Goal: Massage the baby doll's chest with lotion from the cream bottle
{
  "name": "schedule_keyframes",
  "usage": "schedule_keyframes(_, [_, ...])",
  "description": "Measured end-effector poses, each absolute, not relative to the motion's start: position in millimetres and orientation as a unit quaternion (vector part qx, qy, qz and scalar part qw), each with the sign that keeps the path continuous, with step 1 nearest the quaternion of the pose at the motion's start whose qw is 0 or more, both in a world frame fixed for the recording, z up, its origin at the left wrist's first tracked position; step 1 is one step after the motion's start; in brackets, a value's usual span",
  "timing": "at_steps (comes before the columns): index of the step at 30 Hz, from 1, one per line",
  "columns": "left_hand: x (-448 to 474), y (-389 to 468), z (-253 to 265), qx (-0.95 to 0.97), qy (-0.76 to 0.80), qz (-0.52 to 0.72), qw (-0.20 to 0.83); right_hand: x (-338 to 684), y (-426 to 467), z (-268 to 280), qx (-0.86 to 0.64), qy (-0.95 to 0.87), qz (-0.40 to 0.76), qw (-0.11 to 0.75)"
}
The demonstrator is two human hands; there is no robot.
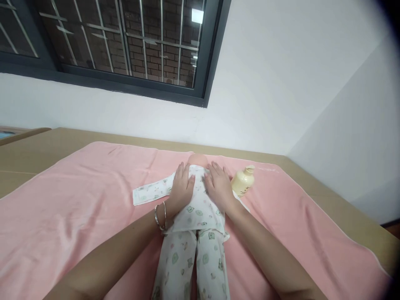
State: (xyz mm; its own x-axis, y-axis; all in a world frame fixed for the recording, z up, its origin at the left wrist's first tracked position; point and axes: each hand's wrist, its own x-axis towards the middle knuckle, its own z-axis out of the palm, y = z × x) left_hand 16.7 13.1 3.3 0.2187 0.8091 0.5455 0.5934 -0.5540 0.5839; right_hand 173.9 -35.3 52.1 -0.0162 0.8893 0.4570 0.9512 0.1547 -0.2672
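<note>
A baby doll [197,213], as it looks, lies on its back in a white printed top and matching trousers [208,260]. Only the smooth top of its head [198,159] shows, at the far end. My left hand [183,185] rests flat on the left side of its chest, fingers stretched toward the head. On the right side of the chest lies my right hand [218,183], also flat, fingers pointing the same way. Neither hand holds anything. One white sleeve [152,191] extends out to the left; the other is mostly hidden by my right forearm.
Just right of my right hand, a pale yellow pump bottle [243,181] stands on the pink blanket [103,187]. The blanket covers most of a wooden surface [315,183], whose far edge meets a white wall [265,83]. A barred window [125,46] is above.
</note>
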Motion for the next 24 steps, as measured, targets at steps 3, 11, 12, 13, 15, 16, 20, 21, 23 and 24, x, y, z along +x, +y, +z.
schedule_keyframes(3, [14.9, 10.4, 2.5, 0.759, 0.441, 0.459, 0.139, 160.9, -41.1, 48.2, -0.588, -0.746, -0.078, 0.303])
schedule_keyframes(11, [13.3, 7.7, 6.2, 0.756, 0.401, 0.493, 0.159, 159.4, -33.9, 34.6, -0.584, -0.748, -0.006, 0.316])
schedule_keyframes(12, [13.4, 8.2, 6.0, 0.754, 0.398, 0.497, 0.162, 160.3, -33.4, 34.6, -0.582, -0.747, -0.005, 0.321])
schedule_keyframes(13, [13.4, 8.8, 5.7, 0.752, 0.395, 0.502, 0.166, 160.9, -33.1, 34.7, -0.581, -0.749, 0.005, 0.319])
schedule_keyframes(15, [13.3, 9.9, 4.8, 0.746, 0.387, 0.513, 0.176, 161.6, -33.5, 36.3, -0.576, -0.758, 0.044, 0.302])
schedule_keyframes(16, [13.2, 10.1, 4.4, 0.743, 0.385, 0.517, 0.181, 162.0, -34.2, 38.2, -0.575, -0.761, 0.069, 0.294])
schedule_keyframes(20, [12.6, 9.2, 4.3, 0.739, 0.383, 0.518, 0.199, 164.2, -39.7, 50.6, -0.565, -0.749, 0.114, 0.326])
schedule_keyframes(21, [12.5, 8.9, 4.5, 0.738, 0.384, 0.517, 0.201, 164.4, -40.7, 52.3, -0.561, -0.747, 0.105, 0.341])
schedule_keyframes(23, [12.5, 8.7, 4.7, 0.737, 0.384, 0.518, 0.204, 163.5, -41.1, 51.1, -0.558, -0.747, 0.079, 0.351])
schedule_keyframes(24, [12.6, 8.9, 4.8, 0.736, 0.383, 0.520, 0.205, 162.3, -40.3, 48.1, -0.561, -0.750, 0.071, 0.343])
